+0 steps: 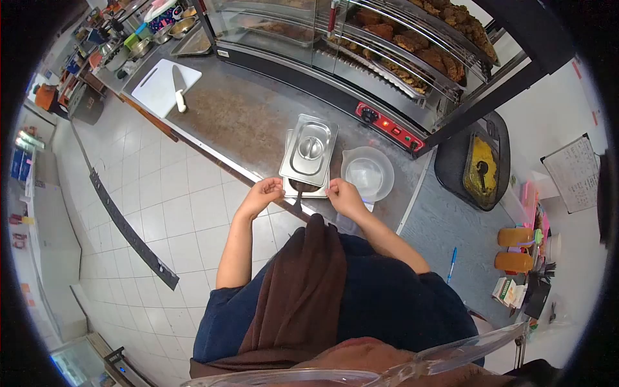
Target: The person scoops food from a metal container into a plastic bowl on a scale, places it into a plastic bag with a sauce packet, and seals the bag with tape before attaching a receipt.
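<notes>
A rectangular steel container (pixel 316 193) sits at the counter's front edge, its steel lid (pixel 311 149) lying over the back part and leaving the front uncovered. Something dark shows in the opening, and a dark handle (pixel 298 202) sticks out toward my body. My left hand (pixel 265 195) pinches the container's left front corner. At the right front corner, my right hand (pixel 344 196) grips the rim between thumb and fingers. A round translucent plastic tub (pixel 367 173) stands just beyond my right hand.
A glass-fronted warmer (pixel 271 74) with trays of fried food runs along the counter's back. At the left, a knife (pixel 178 87) lies on a white cutting board (pixel 155 93). A black container with a yellow-filled tray (pixel 480 169) stands right, near a blue pen (pixel 452 263).
</notes>
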A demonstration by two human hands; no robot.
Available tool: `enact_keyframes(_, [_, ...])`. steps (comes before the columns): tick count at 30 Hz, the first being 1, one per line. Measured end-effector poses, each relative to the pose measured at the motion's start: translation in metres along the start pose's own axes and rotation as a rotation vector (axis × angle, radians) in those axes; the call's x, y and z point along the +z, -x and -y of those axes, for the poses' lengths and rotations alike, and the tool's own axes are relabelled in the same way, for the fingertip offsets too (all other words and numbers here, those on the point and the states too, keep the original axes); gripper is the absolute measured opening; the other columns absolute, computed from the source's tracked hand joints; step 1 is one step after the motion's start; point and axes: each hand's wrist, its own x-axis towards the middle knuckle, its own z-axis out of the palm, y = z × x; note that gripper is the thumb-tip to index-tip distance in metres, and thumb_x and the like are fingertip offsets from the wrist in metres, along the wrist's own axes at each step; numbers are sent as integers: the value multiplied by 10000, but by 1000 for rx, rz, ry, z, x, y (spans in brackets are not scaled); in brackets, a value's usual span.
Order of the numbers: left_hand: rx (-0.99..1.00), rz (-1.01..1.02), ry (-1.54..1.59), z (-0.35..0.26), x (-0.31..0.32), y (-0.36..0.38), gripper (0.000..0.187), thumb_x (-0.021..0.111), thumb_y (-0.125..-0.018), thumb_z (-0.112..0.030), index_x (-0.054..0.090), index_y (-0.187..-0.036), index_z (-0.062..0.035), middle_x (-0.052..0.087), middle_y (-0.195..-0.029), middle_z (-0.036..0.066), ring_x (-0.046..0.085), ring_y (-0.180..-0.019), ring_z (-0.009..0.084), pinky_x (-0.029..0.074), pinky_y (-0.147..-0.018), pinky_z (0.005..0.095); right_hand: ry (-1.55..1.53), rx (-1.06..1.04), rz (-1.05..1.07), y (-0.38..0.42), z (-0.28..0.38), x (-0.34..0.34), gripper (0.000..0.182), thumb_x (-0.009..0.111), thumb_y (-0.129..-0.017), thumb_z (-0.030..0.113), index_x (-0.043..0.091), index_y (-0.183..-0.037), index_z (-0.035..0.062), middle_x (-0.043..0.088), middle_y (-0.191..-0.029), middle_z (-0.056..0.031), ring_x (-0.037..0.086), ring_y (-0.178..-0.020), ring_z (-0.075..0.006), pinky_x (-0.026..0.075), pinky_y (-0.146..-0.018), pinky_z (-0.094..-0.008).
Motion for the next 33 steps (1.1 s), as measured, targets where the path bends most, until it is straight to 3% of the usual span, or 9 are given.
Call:
enact_keyframes(5, [425,-437,-936,-63,13,-4,99,613,-747,-58,594,-819,7,599,-776,113,572,-733,257,452,-672,350,-61,-154,-228,22,4,-56,255,584,-833,250,602,-943,21,642,-750,-127,630,-718,-255,479,-671,-338])
enact_keyframes(6, [467,-451,-813,-82,31,-9,94,605,-730,-70,593,-792,0,589,-802,158,554,-774,342,439,-691,419,-6,-79,-321,26,-3,-73,256,581,-838,255,600,-934,18,640,-746,-124,627,-720,-240,476,-670,-337])
enact_keyframes(9, [554,-408,-1110,-82,65,-54,161,589,-746,-169,610,-771,-12,597,-783,163,577,-804,339,475,-695,420,-108,174,-462,38,-57,-116,254,576,-845,260,597,-912,16,632,-746,-128,615,-716,-223,469,-661,-337])
enact_keyframes(11, [411,-419,-1254,-81,81,-76,155,586,-725,-168,611,-766,-20,619,-776,149,593,-780,332,481,-706,412,142,377,-523,41,-109,-133,200,577,-834,208,598,-904,21,627,-799,-131,601,-758,-243,463,-683,-349])
enact_keyframes(14, [247,-481,-1378,-68,86,-109,182,615,-672,-201,619,-760,-42,634,-754,159,607,-757,336,487,-685,416,385,201,-833,53,-166,-127,160,589,-794,161,604,-893,36,614,-851,-126,580,-820,-269,446,-741,-378])
enact_keyframes(17, [233,-440,-1229,-68,74,-104,198,618,-666,-215,614,-746,-35,633,-730,175,618,-733,335,490,-662,432,462,-262,-825,55,-82,-108,177,607,-736,124,608,-899,57,602,-908,-120,555,-876,-297,420,-798,-405])
enact_keyframes(22, [257,-601,-1133,-104,40,-75,238,646,-672,-276,666,-785,-68,643,-742,157,627,-725,322,496,-667,412,346,-748,-44,40,22,-34,241,631,-713,127,593,-949,96,552,-958,-67,505,-926,-251,384,-799,-374])
enact_keyframes(28, [105,-706,-1112,-98,-44,-72,185,715,-627,-182,677,-775,-78,658,-778,119,633,-766,288,493,-696,372,510,-803,61,7,57,11,333,663,-643,110,612,-973,103,514,-948,-66,495,-917,-234,383,-777,-350])
enact_keyframes(33, [-25,-680,-1189,-45,-65,-104,160,690,-652,-185,676,-770,-78,651,-794,145,628,-783,309,492,-708,384,14,-651,-155,-23,47,0,135,594,-722,53,608,-856,64,556,-887,-97,558,-870,-287,456,-768,-371])
